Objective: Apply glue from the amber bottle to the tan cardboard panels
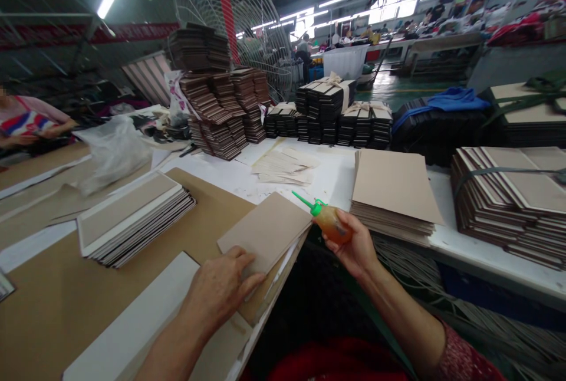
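Note:
My right hand (pixel 351 245) is wrapped round a squeeze bottle (pixel 332 223) of amber liquid. The bottle has a green cap and a long green nozzle, which points up and left. Under my left hand (pixel 225 281) lies a flat beige board (pixel 269 227), held by its near end at the table's edge; the fingertips are partly hidden. A long white panel (pixel 137 316) lies beside my left forearm, partly covered by it. Farther left on the brown tabletop (pixel 212 198) sits a fanned stack of beige panels with white borders (pixel 132 213).
To the right are a stack of beige boards (pixel 391 186) and a strapped bundle of panels (pixel 513 192). Thin pale strips (pixel 285 166) lie ahead, before tall brown stacks (pixel 216 109) and tied black bundles (pixel 325 104). A big fan (pixel 247 9) stands behind. Another person (pixel 33 118) is at far left.

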The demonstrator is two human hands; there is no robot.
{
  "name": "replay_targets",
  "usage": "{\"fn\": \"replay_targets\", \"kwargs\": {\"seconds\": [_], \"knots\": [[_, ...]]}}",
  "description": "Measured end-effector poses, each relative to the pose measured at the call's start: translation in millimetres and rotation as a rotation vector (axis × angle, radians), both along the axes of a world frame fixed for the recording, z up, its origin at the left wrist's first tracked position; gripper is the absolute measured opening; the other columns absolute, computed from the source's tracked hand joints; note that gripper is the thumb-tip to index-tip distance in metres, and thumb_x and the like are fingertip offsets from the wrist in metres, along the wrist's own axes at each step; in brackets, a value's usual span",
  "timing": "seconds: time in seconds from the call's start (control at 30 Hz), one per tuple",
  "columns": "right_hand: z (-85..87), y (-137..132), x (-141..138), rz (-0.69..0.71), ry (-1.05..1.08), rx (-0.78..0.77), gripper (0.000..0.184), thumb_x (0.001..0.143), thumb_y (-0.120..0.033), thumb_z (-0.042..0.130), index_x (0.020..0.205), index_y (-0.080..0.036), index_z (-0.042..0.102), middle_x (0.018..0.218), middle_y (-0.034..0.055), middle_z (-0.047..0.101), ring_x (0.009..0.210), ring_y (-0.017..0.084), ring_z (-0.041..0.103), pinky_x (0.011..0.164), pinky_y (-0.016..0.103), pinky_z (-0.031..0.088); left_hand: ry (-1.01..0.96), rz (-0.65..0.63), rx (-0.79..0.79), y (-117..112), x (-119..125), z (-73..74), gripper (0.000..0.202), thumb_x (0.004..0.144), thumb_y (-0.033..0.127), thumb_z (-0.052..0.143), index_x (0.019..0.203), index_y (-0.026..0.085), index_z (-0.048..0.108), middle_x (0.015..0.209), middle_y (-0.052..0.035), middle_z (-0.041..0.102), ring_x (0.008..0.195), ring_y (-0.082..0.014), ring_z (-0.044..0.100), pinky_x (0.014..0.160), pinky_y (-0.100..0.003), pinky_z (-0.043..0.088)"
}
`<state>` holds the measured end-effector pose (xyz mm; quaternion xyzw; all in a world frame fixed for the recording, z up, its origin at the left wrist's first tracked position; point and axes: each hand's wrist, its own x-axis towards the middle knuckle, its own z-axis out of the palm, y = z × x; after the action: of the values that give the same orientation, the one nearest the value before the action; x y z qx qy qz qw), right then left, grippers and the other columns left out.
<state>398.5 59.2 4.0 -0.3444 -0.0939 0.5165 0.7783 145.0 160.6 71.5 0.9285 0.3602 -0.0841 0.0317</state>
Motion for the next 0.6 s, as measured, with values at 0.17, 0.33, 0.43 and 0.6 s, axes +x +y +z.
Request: {"fn": "replay_targets", "kwargs": {"seconds": [0.17, 0.33, 0.43, 0.6], "knots": [[0.6, 0.7, 0.8, -0.008, 0.001, -0.022, 0.027, 0.079, -0.037, 0.070, 0.094, -0.015, 0.066, 0.079, 0.0071, 0.069, 0.054, 0.015, 0.057, 0.036, 0.019, 0.041, -0.017, -0.012, 0.002, 1.1, -1.3, -1.5, 0.036, 0.093, 0.053, 0.043, 0.109, 0.028, 0.064, 0.110, -0.0028, 0.064, 0.096, -0.0216, 0.064, 0.085, -0.034, 0.045], [0.2, -0.6, 1.6, -0.025, -0.001, -0.022, 0.027, 0.079, -0.035, 0.069, 0.096, -0.015, 0.066, 0.079, 0.0066, 0.068, 0.054, 0.015, 0.058, 0.037, 0.019, 0.042, -0.030, -0.024, 0.016, 1.2, -3.1, -4.5, 0.038, 0.094, 0.054, 0.041, 0.109, 0.027, 0.064, 0.110, -0.0030, 0.064, 0.095, -0.0222, 0.065, 0.084, -0.035, 0.046], [1.4, -1.8, 1.4, -0.014, -0.006, -0.021, 0.027, 0.079, -0.036, 0.068, 0.095, -0.014, 0.066, 0.079, 0.0077, 0.068, 0.054, 0.016, 0.058, 0.036, 0.019, 0.042, -0.017, -0.012, 0.011, 0.5, -1.2, -2.7, 0.037, 0.094, 0.054, 0.040, 0.106, 0.028, 0.064, 0.108, -0.0032, 0.064, 0.096, -0.0217, 0.065, 0.084, -0.034, 0.045], [2.7, -0.4, 1.4, -0.009, -0.018, -0.026, 0.027, 0.080, -0.036, 0.068, 0.094, -0.014, 0.066, 0.079, 0.0081, 0.068, 0.054, 0.016, 0.058, 0.036, 0.020, 0.043, 0.012, 0.014, -0.008, -1.2, 2.2, 1.6, 0.035, 0.093, 0.053, 0.042, 0.106, 0.029, 0.064, 0.108, -0.0033, 0.064, 0.096, -0.0214, 0.064, 0.083, -0.033, 0.045]]}}
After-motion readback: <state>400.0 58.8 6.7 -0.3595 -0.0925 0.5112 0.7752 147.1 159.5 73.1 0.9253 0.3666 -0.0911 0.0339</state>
